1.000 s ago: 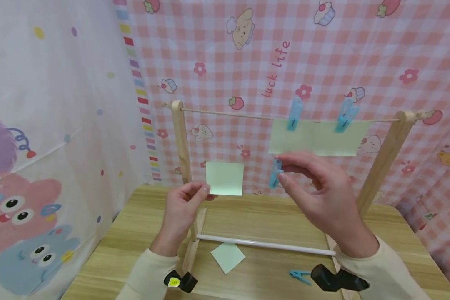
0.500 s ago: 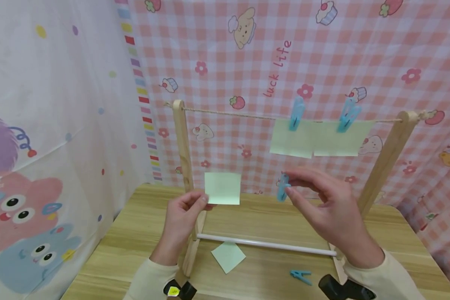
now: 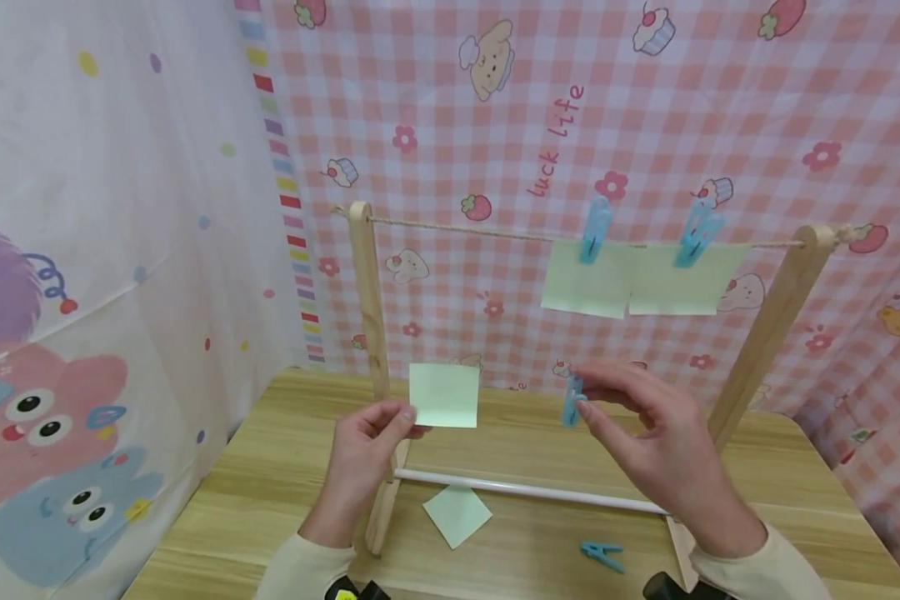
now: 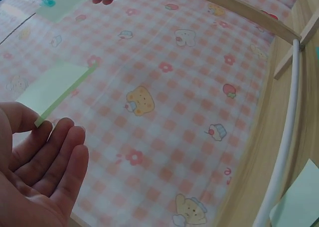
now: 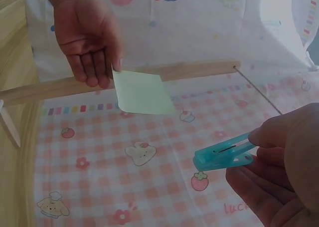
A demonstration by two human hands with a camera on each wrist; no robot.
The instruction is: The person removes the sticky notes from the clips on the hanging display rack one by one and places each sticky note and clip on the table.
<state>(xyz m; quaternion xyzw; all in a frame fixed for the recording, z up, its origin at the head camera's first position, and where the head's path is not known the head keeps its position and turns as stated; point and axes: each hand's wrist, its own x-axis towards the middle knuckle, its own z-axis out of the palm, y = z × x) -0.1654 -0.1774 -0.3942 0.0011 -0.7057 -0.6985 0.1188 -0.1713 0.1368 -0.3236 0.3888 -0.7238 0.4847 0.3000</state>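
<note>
My left hand (image 3: 367, 446) pinches a pale green sticky note (image 3: 444, 396) by its lower left corner, between thumb and index finger; its other fingers extend loosely in the left wrist view. My right hand (image 3: 656, 442) pinches a blue clothespin (image 5: 222, 154) by its handle ends. Both hands are raised over the table, apart from each other and below the string (image 3: 461, 227). Two more green notes, one on the left (image 3: 587, 283) and one on the right (image 3: 682, 283), hang side by side from the string under blue clothespins (image 3: 595, 233).
The string runs between two wooden posts (image 3: 772, 325), joined lower down by a white rod (image 3: 525, 490). On the wooden table (image 3: 240, 492) lie another green note (image 3: 457, 515) and a blue clothespin (image 3: 602, 555). A checked cloth (image 3: 435, 100) hangs behind.
Both hands have moved down, the left with its sticky note and the right with its clothespin. The right hand has also shifted slightly to the right, away from the hanging notes.
</note>
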